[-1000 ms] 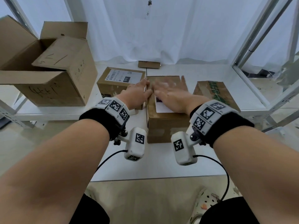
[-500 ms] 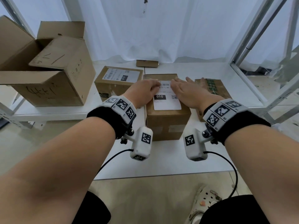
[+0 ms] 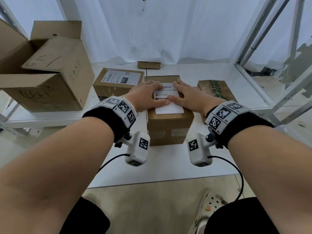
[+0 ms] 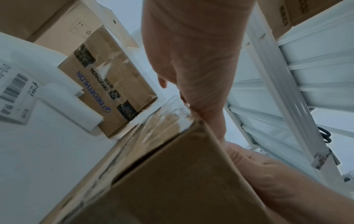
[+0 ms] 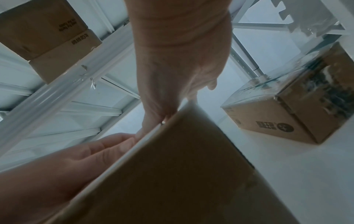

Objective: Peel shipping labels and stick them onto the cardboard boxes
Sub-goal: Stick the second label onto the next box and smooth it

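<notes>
A small brown cardboard box [image 3: 169, 127] stands in the middle of the white table, with a white shipping label [image 3: 168, 108] lying on its top. My left hand [image 3: 145, 96] lies flat on the label's left side and my right hand [image 3: 187, 95] lies flat on its right side, thumbs nearly meeting over the label's middle. The left wrist view shows the same box [image 4: 162, 181] from below my left palm [image 4: 191, 53]. In the right wrist view my right palm [image 5: 178, 60] rests on the box [image 5: 182, 174] top edge.
A labelled box [image 3: 116, 83] sits just left, and a box with green tape [image 3: 216, 90] just right. A large open carton [image 3: 45, 71] fills the left. A small cardboard piece [image 3: 148, 65] lies by the curtain. Metal shelf posts [image 3: 253, 48] stand at the right. A sheet of labels [image 4: 17, 94] lies on the table.
Both hands slid apart from the label's centre and then back toward me along the label, smoothing it down. The box has stayed in place.
</notes>
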The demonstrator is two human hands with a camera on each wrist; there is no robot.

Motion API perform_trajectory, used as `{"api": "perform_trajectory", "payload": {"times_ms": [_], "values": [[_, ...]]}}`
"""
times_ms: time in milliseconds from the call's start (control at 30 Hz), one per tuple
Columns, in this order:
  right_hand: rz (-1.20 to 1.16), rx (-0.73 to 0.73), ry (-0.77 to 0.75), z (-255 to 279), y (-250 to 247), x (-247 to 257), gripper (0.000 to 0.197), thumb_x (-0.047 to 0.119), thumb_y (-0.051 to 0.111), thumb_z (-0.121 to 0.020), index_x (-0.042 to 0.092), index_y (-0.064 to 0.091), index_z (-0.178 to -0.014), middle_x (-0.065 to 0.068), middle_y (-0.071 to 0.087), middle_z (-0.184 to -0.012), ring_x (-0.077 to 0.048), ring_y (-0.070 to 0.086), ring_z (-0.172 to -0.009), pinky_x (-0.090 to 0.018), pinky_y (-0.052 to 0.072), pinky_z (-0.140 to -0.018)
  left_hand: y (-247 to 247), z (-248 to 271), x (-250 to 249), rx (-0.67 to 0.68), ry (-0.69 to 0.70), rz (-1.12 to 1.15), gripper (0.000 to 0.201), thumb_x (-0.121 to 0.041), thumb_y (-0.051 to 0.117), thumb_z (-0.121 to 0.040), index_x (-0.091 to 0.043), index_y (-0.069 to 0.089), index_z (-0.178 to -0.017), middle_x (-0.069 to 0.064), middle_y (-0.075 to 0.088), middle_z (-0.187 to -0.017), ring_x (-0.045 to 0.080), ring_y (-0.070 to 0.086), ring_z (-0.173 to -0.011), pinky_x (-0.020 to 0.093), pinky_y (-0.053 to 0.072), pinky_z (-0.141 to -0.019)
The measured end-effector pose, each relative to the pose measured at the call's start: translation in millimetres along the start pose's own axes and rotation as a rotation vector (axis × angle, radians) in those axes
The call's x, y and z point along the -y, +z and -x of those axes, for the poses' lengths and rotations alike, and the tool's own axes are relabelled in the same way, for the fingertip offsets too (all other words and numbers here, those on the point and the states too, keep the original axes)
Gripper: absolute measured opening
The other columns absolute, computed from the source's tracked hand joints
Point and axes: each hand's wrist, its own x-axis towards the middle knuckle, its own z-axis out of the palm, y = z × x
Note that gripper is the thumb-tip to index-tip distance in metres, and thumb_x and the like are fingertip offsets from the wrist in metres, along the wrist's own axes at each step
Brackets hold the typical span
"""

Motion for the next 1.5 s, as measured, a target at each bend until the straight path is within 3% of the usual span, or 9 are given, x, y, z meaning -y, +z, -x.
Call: {"api": "perform_trajectory", "payload": {"times_ms": [233, 500, 633, 733, 867, 1067, 1200, 1267, 1500], "values": [[0.022, 0.054, 0.056, 0, 3, 2, 0.079, 0.069, 0.026, -0.09, 0.03, -0.004, -0.151, 0.012, -0.011, -0.159, -0.03, 0.005, -0.147, -0.056, 0.002, -0.117, -7, 4, -7, 0.125, -0.022, -0.161, 0.095, -0.074, 0.048, -0.075, -0.024, 0.015, -0.149, -0.002, 0.011, -0.158, 0.022, 0.015, -0.145, 0.052, 0.005, -0.118], [0.129, 0.085, 0.067, 18, -5, 2, 0.083, 0.076, 0.031, -0.083, 0.04, -0.005, -0.149, 0.004, -0.017, -0.159, -0.029, -0.009, -0.147, -0.058, -0.006, -0.115, -9, 7, -12, 0.252, -0.066, -0.236, 0.114, -0.081, 0.047, -0.066, -0.026, -0.007, -0.15, -0.008, -0.015, -0.159, 0.013, -0.015, -0.146, 0.052, -0.012, -0.114], [0.102, 0.125, 0.065, 30, -6, 2, 0.088, 0.076, 0.036, -0.081, 0.04, -0.005, -0.149, 0.0, -0.01, -0.161, -0.032, -0.004, -0.147, -0.059, 0.001, -0.116, -5, 12, -12, 0.262, -0.07, -0.189, 0.112, -0.081, 0.043, -0.069, -0.025, -0.011, -0.15, -0.006, -0.02, -0.158, 0.014, -0.019, -0.145, 0.051, -0.009, -0.117], [0.062, 0.155, 0.056, 35, -10, 2, 0.091, 0.076, 0.04, -0.079, 0.039, -0.005, -0.149, -0.001, -0.008, -0.161, -0.033, 0.001, -0.147, -0.056, 0.006, -0.117, -3, 14, -12, 0.239, -0.092, -0.041, 0.083, -0.07, 0.024, -0.087, -0.026, -0.006, -0.151, -0.006, -0.019, -0.158, 0.014, -0.02, -0.144, 0.049, -0.006, -0.118], [-0.049, 0.218, 0.026, 40, -15, 5, 0.095, 0.064, 0.052, -0.083, 0.031, -0.005, -0.151, -0.005, 0.011, -0.16, -0.027, 0.021, -0.144, -0.037, 0.018, -0.116, 3, 15, -14, 0.165, -0.12, -0.003, 0.064, -0.055, 0.019, -0.097, -0.027, 0.0, -0.151, -0.007, -0.013, -0.159, 0.012, -0.017, -0.145, 0.047, -0.007, -0.117], [-0.102, 0.222, 0.025, 44, -18, 9, 0.088, 0.057, 0.051, -0.087, 0.026, 0.0, -0.152, -0.007, 0.025, -0.155, -0.026, 0.033, -0.137, -0.032, 0.027, -0.109, -6, 16, -11, 0.236, -0.087, -0.108, 0.089, -0.068, 0.037, -0.086, -0.026, -0.007, -0.151, -0.005, -0.017, -0.158, 0.015, -0.016, -0.145, 0.049, -0.006, -0.118], [-0.186, 0.12, 0.027, 43, -18, 16, 0.062, 0.052, 0.029, -0.098, 0.021, 0.02, -0.151, -0.004, 0.034, -0.153, -0.024, 0.038, -0.134, -0.028, 0.027, -0.105, -3, 19, -7, 0.248, -0.063, -0.144, 0.104, -0.077, 0.043, -0.076, -0.027, -0.012, -0.149, -0.005, -0.021, -0.157, 0.015, -0.02, -0.144, 0.05, -0.009, -0.117], [-0.115, 0.072, 0.034, 41, -17, 20, 0.059, 0.048, 0.031, -0.1, 0.019, 0.025, -0.15, -0.005, 0.036, -0.151, -0.024, 0.04, -0.132, -0.028, 0.03, -0.103, -1, 20, -6, 0.234, -0.063, -0.153, 0.107, -0.078, 0.043, -0.074, -0.026, -0.012, -0.149, -0.003, -0.022, -0.157, 0.015, -0.02, -0.144, 0.048, -0.011, -0.117], [0.005, 0.171, 0.038, 45, -23, 21, 0.073, 0.049, 0.044, -0.095, 0.023, 0.009, -0.153, -0.006, 0.03, -0.154, -0.025, 0.034, -0.137, -0.032, 0.025, -0.11, 5, 26, 1, 0.107, -0.051, -0.059, 0.08, -0.065, 0.032, -0.089, -0.025, 0.001, -0.151, -0.005, -0.009, -0.16, 0.011, -0.011, -0.146, 0.044, -0.006, -0.119]]}}
